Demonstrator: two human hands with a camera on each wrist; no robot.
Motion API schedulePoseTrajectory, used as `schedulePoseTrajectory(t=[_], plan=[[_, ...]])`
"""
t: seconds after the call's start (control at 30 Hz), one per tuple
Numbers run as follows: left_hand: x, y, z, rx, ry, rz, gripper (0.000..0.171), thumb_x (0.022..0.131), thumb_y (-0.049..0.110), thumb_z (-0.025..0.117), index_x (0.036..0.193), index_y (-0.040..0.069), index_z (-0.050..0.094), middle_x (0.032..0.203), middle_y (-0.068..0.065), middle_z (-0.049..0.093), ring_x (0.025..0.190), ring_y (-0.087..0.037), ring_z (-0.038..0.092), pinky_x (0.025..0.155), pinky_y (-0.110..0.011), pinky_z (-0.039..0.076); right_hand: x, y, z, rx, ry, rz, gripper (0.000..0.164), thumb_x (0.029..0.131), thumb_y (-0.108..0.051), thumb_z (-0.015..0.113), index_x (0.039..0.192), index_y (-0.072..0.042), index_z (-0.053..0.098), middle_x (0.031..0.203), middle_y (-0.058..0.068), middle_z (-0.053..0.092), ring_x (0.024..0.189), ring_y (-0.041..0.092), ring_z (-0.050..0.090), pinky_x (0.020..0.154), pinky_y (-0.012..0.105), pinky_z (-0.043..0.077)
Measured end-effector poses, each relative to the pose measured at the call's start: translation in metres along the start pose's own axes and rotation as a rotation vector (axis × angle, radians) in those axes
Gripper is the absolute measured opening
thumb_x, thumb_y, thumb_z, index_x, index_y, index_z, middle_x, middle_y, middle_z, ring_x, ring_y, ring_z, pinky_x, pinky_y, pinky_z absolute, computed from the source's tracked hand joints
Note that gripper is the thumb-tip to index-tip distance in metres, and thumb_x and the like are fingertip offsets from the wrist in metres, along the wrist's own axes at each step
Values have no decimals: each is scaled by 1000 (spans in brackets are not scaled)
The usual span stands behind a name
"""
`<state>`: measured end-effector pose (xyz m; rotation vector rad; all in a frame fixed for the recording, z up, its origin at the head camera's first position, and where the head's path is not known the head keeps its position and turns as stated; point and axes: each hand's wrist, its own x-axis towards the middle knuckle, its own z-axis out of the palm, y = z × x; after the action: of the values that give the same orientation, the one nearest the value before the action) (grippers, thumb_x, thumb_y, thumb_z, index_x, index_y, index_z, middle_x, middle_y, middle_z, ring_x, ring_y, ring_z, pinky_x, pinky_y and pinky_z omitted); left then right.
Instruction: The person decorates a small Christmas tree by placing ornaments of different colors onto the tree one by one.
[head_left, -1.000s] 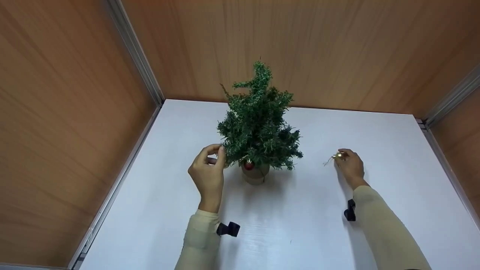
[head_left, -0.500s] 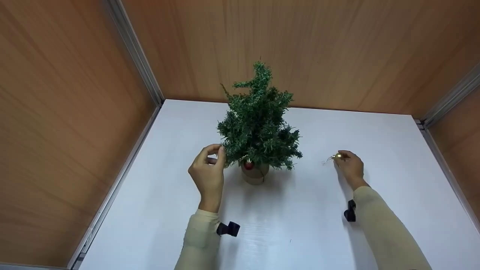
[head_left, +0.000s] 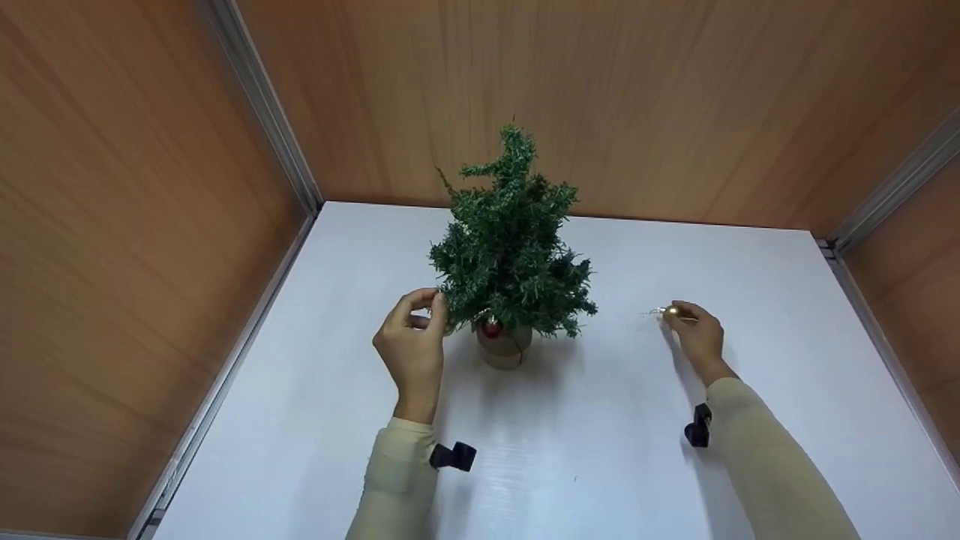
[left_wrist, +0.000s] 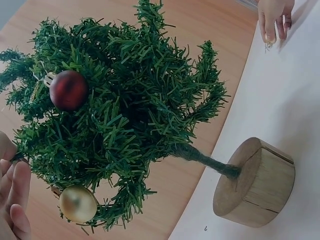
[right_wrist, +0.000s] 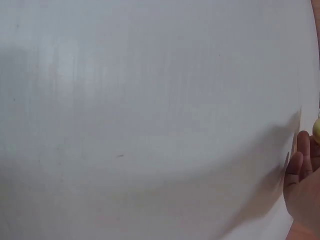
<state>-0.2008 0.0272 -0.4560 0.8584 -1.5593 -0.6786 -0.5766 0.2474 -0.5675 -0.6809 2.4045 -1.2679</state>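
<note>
A small artificial Christmas tree [head_left: 517,247] stands upright on a round wooden base [left_wrist: 267,187]. My left hand [head_left: 412,345] is at its left side, thumb and forefinger pinching the tip of a branch. A dark red Christmas ball [left_wrist: 69,90] and a gold Christmas ball [left_wrist: 78,204] hang among the branches in the left wrist view. Out to the right of the tree, my right hand [head_left: 697,337] pinches another gold Christmas ball [head_left: 671,310], whose thin string points toward the tree. Only part of this hand and ball shows at the right wrist view's edge.
Everything is on a white table [head_left: 600,450]. Wood-grain panels [head_left: 637,97] rise behind and at both sides, with metal rails [head_left: 270,105] in the corners. A black wrist camera [head_left: 454,456] sits on each sleeve.
The head view has shifted slightly. The string of the gold ball in my right hand now lies more level, where it sloped downward before. My left hand keeps its place at the branch.
</note>
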Motion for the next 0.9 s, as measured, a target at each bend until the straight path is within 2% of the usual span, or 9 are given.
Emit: schedulePoseTrajectory(t=[0.13, 0.3, 0.4, 0.67, 0.9], plan=[[0, 0, -1, -8, 1, -3, 7, 89, 19, 74, 91, 13, 77, 80, 1, 73, 52, -8, 59, 50, -18, 45, -2, 1, -1, 26, 19, 32, 48, 100, -29, 59, 140, -3, 53, 133, 17, 57, 116, 20, 55, 81, 9, 45], [-1, 1, -1, -16, -4, -13, 8, 89, 19, 74, 91, 12, 77, 81, 0, 73, 52, -9, 59, 50, -17, 46, -5, 0, -3, 93, 36, 58, 47, 99, -24, 60, 140, -2, 52, 133, 17, 57, 99, 2, 55, 82, 9, 48], [-2, 1, -1, -3, -8, -15, 8, 90, 20, 73, 91, 13, 77, 81, 0, 73, 52, -9, 59, 51, -20, 47, -6, -2, -3, 113, 43, 57, 46, 99, -23, 61, 139, -1, 53, 132, 16, 57, 93, -3, 54, 82, 10, 49], [-2, 4, -3, 0, -13, -15, 9, 90, 20, 73, 92, 12, 77, 81, 0, 73, 53, -8, 59, 52, -23, 48, -9, -10, 2, 120, 92, 3, 44, 96, -25, 65, 134, -3, 59, 129, 14, 59, 91, -3, 53, 76, 9, 48], [-2, 6, -3, 6, -14, -10, 8, 89, 19, 74, 91, 12, 77, 81, 0, 73, 54, -8, 59, 54, -24, 49, -17, -20, 8, 138, 91, -38, 46, 95, -30, 67, 132, -4, 58, 128, 11, 58, 98, 7, 55, 76, 10, 46]])
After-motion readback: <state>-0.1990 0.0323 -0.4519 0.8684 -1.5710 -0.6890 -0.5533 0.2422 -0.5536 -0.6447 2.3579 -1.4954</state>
